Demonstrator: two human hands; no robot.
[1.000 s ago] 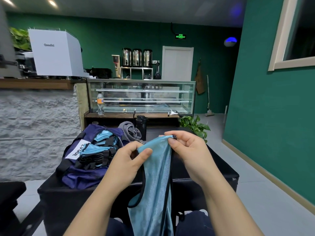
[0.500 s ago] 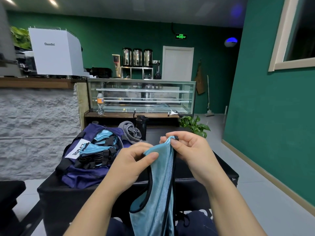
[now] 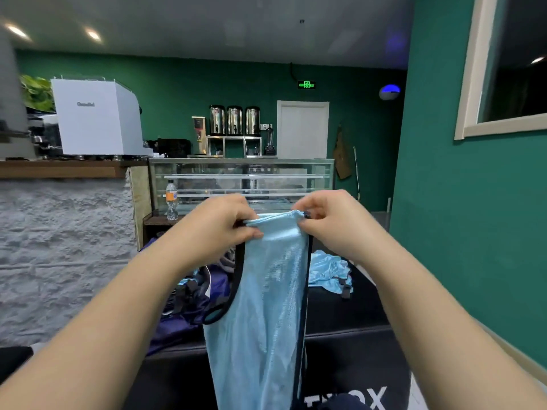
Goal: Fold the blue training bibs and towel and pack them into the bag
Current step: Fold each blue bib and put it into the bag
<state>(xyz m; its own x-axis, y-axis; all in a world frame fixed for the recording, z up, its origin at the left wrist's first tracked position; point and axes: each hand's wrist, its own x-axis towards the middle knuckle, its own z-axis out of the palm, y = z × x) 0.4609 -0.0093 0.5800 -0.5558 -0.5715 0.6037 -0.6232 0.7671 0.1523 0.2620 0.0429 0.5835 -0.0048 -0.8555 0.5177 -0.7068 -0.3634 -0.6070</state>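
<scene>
A light blue mesh bib (image 3: 263, 315) with black trim hangs straight down in front of me. My left hand (image 3: 216, 223) pinches its top left corner and my right hand (image 3: 328, 220) pinches its top right corner, at chest height above the black table (image 3: 346, 309). Behind the bib, on the left, lies the dark blue bag (image 3: 189, 303), mostly hidden by my left arm and the cloth. Another light blue bib (image 3: 328, 272) lies crumpled on the table to the right.
A glass display case (image 3: 242, 184) with a drink bottle (image 3: 171, 199) stands behind the table. A stone counter (image 3: 62, 247) carrying a white machine (image 3: 94, 116) is on the left, and a green wall (image 3: 473, 232) closes the right side.
Both hands have lifted the bib higher and moved apart, spreading its top edge flat. The view has tilted, so a second bib on the table shows at the right.
</scene>
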